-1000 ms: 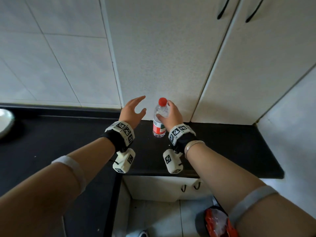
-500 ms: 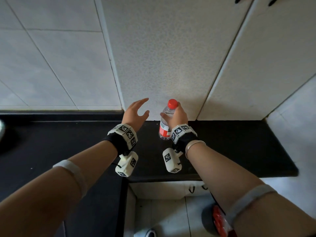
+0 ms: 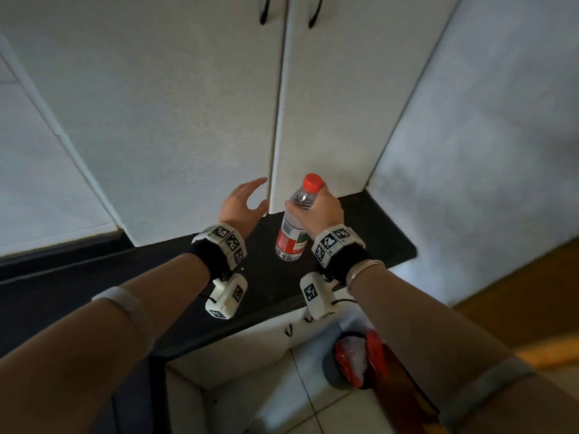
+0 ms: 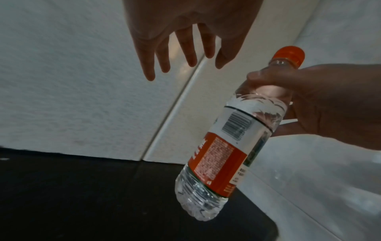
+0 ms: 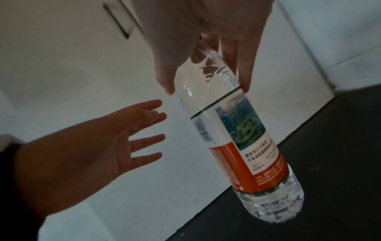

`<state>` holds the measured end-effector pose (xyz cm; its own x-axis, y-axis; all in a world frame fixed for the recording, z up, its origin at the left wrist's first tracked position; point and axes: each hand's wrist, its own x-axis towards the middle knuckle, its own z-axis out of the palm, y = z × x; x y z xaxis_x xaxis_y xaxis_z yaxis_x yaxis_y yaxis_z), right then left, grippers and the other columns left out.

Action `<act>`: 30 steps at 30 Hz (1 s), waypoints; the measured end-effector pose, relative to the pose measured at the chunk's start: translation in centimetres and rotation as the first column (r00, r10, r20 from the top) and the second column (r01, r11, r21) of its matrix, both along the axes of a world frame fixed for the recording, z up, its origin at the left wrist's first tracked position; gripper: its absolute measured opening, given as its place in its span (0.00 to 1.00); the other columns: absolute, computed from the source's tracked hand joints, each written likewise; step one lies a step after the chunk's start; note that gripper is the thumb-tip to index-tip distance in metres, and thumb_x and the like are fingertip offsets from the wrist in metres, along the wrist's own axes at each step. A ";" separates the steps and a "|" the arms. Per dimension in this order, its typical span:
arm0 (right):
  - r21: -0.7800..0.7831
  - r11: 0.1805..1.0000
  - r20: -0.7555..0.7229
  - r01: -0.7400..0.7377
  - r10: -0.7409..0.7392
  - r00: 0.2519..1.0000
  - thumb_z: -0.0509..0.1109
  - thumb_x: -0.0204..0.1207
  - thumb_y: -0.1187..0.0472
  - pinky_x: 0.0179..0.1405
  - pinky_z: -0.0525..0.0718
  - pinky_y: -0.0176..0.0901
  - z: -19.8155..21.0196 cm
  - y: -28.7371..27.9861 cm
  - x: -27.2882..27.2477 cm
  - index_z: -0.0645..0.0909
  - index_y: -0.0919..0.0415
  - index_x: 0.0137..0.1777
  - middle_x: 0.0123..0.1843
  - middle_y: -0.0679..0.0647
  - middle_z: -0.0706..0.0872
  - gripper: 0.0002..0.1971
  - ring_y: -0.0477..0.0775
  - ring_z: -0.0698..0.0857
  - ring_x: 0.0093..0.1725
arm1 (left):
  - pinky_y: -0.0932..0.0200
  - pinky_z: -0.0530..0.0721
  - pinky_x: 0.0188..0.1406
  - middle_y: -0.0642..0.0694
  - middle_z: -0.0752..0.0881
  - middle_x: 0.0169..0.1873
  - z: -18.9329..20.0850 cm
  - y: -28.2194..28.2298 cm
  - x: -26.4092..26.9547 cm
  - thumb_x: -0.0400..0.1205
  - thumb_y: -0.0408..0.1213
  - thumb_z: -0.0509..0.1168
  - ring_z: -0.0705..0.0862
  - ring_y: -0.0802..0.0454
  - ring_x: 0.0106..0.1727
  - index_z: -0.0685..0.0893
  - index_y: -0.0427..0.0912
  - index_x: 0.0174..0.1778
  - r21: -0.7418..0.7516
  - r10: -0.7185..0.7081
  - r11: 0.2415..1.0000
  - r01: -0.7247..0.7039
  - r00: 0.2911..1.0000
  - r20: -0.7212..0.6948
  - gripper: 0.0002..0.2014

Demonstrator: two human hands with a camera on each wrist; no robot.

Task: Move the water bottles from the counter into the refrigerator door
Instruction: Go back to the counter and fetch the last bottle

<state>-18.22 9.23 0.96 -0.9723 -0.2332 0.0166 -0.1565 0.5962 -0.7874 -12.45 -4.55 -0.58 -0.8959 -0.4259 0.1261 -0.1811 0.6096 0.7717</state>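
Observation:
My right hand grips a clear water bottle by its shoulder, just under the red cap. The bottle has a red and white label and hangs tilted above the black counter, off its surface. The left wrist view shows the bottle with my right hand curled round its top. In the right wrist view my fingers wrap the bottle. My left hand hovers open to the bottle's left, fingers spread, touching nothing. No refrigerator is in view.
White cabinet doors with dark handles rise behind the counter. A white wall stands at the right. On the tiled floor below sits a bin with a red and white bag.
My right hand has lifted the bottle off the counter and tilted it. The view has swung right and upward, and the cabinet handles have come into sight. My left hand stays open.

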 end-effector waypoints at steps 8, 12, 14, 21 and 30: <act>-0.009 0.954 -0.015 0.301 -0.301 0.953 0.76 0.68 0.49 0.61 0.83 0.53 2.9 16.2 1.0 0.73 0.54 0.63 0.54 0.50 0.85 0.26 0.53 0.85 0.54 | 0.66 0.62 0.66 0.48 0.74 0.73 2.5 14.6 -3.9 0.81 0.37 0.64 0.71 0.50 0.74 0.72 0.50 0.73 0.024 -0.293 0.955 0.295 0.954 -0.065 0.23; -0.038 0.894 0.013 0.447 -0.447 0.894 0.76 0.69 0.50 0.64 0.82 0.55 4.0 25.1 2.7 0.70 0.52 0.67 0.64 0.54 0.84 0.28 0.58 0.84 0.61 | 0.65 0.63 0.63 0.48 0.74 0.73 3.4 24.0 -4.6 0.81 0.38 0.63 0.72 0.49 0.74 0.72 0.51 0.73 0.032 -0.426 0.903 0.429 0.903 -0.061 0.23; -0.030 0.863 0.025 0.504 -0.503 0.864 0.75 0.69 0.49 0.63 0.82 0.56 4.5 29.6 3.9 0.69 0.52 0.68 0.66 0.54 0.83 0.29 0.60 0.84 0.63 | 0.65 0.63 0.66 0.48 0.74 0.74 3.8 28.6 -4.4 0.81 0.37 0.64 0.71 0.50 0.75 0.72 0.51 0.73 0.045 -0.494 0.866 0.499 0.866 -0.080 0.23; 0.022 0.740 0.003 0.672 -0.672 0.740 0.74 0.70 0.48 0.50 0.85 0.46 5.8 44.3 10.1 0.71 0.56 0.66 0.61 0.54 0.84 0.27 0.56 0.84 0.57 | 0.61 0.68 0.68 0.48 0.73 0.75 5.2 44.2 -1.9 0.82 0.38 0.63 0.70 0.48 0.76 0.71 0.51 0.74 0.061 -0.703 0.700 0.711 0.702 -0.116 0.23; 0.020 0.475 -0.042 0.880 -0.879 0.476 0.75 0.68 0.48 0.54 0.84 0.47 5.8 58.3 20.6 0.72 0.54 0.65 0.59 0.54 0.85 0.27 0.56 0.85 0.56 | 0.58 0.67 0.70 0.49 0.70 0.77 6.0 61.4 4.8 0.82 0.38 0.62 0.67 0.50 0.78 0.70 0.53 0.75 0.118 -0.914 0.383 0.916 0.394 -0.096 0.23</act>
<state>2.41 67.56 6.79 -0.6676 0.7426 0.0528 0.4483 0.4576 -0.7678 -7.63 56.89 5.42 -0.7523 0.6390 0.1605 0.4325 0.2951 0.8520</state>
